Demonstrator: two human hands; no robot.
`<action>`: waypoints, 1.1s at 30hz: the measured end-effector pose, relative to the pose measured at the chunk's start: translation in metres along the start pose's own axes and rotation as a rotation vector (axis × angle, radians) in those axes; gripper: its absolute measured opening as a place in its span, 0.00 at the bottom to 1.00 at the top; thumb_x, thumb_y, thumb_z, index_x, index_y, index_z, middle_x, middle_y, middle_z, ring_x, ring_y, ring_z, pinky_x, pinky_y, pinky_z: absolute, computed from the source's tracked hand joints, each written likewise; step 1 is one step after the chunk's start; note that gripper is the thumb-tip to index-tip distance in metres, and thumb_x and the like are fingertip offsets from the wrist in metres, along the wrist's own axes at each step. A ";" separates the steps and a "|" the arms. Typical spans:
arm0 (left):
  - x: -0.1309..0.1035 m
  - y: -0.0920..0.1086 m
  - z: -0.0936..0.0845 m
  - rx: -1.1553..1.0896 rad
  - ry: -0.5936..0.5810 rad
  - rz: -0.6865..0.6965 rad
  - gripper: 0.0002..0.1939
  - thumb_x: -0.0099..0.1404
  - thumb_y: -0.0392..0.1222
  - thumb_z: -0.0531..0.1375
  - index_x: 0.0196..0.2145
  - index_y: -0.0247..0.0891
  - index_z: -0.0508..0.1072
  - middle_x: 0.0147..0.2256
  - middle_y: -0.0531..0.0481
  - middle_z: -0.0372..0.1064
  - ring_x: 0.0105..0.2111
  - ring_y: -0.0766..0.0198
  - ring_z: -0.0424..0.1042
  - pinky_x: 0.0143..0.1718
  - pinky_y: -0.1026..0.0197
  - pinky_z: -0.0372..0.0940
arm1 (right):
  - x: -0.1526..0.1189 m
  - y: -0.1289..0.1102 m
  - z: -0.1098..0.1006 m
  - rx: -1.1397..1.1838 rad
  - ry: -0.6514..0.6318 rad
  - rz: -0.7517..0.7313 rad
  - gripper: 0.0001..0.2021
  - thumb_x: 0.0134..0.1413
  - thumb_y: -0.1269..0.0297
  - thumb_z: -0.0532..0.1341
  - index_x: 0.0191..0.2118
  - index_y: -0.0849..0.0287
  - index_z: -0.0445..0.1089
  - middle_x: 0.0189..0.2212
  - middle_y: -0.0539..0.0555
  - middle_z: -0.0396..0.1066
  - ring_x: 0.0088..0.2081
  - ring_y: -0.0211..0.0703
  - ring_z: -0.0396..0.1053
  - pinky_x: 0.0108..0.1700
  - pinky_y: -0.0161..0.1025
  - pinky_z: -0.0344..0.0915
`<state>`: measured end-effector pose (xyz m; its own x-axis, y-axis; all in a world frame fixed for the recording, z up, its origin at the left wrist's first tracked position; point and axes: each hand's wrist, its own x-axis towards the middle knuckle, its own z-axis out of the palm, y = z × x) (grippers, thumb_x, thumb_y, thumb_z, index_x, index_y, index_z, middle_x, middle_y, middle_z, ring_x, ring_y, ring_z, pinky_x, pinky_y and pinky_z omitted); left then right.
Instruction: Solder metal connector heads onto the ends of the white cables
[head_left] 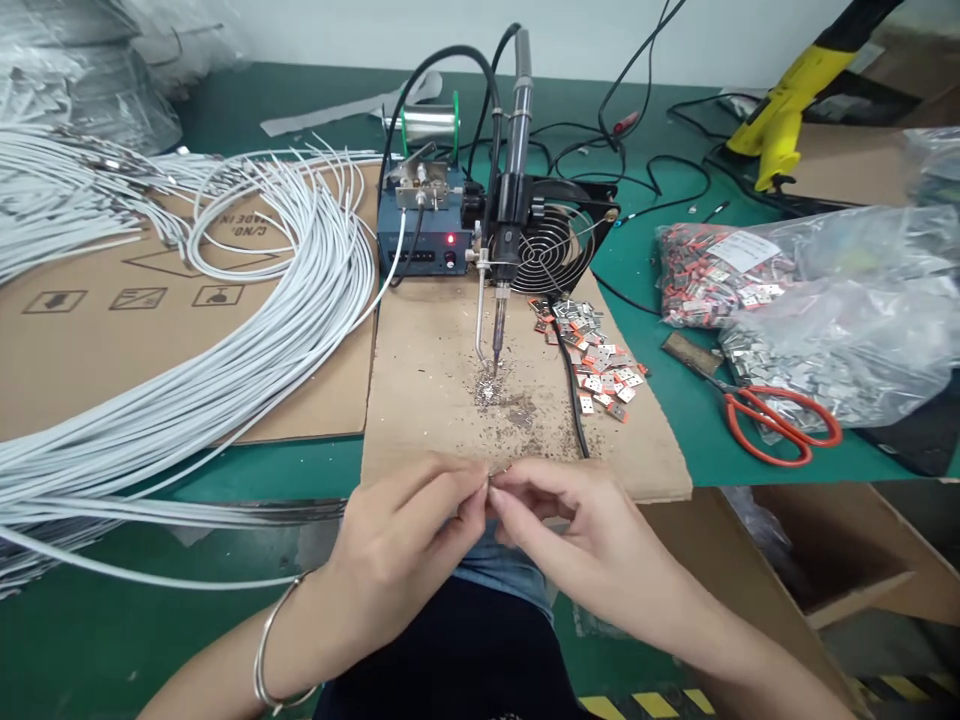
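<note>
In front of my body, both hands meet at the near edge of the cardboard mat (442, 430). My left hand (409, 525) is closed in a pinch. A white cable (187, 582) runs to my left wrist and passes out of sight under the hand. My right hand (581, 530) pinches a small metal connector (501, 470) with a reddish spot, mostly covered by the fingertips. Beyond the hands, a soldering iron (514, 190) is clamped upright, tip down, beside a thin feed tube (480, 310). Loose metal connectors with orange parts (600, 370) lie to the right.
White cable bundles (300, 290) cover the left side. A blue control box (424, 240), a solder spool (431, 122) and a fan (555, 240) stand behind. On the right are red-handled scissors (780, 425), bags of metal parts (825, 370) and a yellow tool (795, 110).
</note>
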<state>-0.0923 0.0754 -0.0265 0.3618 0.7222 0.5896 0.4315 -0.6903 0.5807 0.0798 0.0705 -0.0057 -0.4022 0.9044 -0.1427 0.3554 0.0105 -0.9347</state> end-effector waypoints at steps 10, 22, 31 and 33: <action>-0.006 0.006 -0.006 0.248 -0.120 0.184 0.08 0.63 0.26 0.56 0.41 0.28 0.68 0.33 0.41 0.73 0.30 0.62 0.73 0.30 0.64 0.70 | 0.006 -0.006 -0.011 0.328 -0.153 0.262 0.08 0.50 0.73 0.56 0.24 0.65 0.68 0.14 0.46 0.60 0.16 0.24 0.57 0.17 0.20 0.55; 0.002 0.006 0.011 -0.064 0.076 -0.075 0.09 0.55 0.23 0.62 0.31 0.33 0.70 0.26 0.50 0.71 0.27 0.68 0.72 0.28 0.68 0.68 | 0.017 0.000 0.011 0.380 0.140 0.174 0.06 0.36 0.70 0.55 0.15 0.64 0.59 0.13 0.45 0.51 0.18 0.24 0.48 0.18 0.23 0.46; 0.010 0.002 0.005 -0.532 -0.034 -0.435 0.06 0.58 0.27 0.60 0.28 0.34 0.75 0.24 0.50 0.72 0.23 0.69 0.71 0.22 0.70 0.67 | 0.016 -0.002 -0.003 0.413 0.012 0.131 0.04 0.40 0.71 0.55 0.20 0.64 0.65 0.14 0.48 0.66 0.16 0.28 0.61 0.19 0.24 0.60; 0.011 0.001 0.005 -0.600 -0.059 -0.485 0.06 0.58 0.27 0.60 0.27 0.34 0.75 0.23 0.50 0.72 0.22 0.68 0.70 0.22 0.69 0.67 | 0.016 -0.001 -0.006 0.407 -0.004 0.133 0.04 0.41 0.71 0.55 0.22 0.64 0.66 0.14 0.49 0.67 0.17 0.29 0.63 0.20 0.25 0.62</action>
<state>-0.0840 0.0832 -0.0224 0.2975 0.9394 0.1702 0.0376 -0.1897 0.9811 0.0778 0.0870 -0.0049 -0.3789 0.8848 -0.2715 0.0428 -0.2762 -0.9601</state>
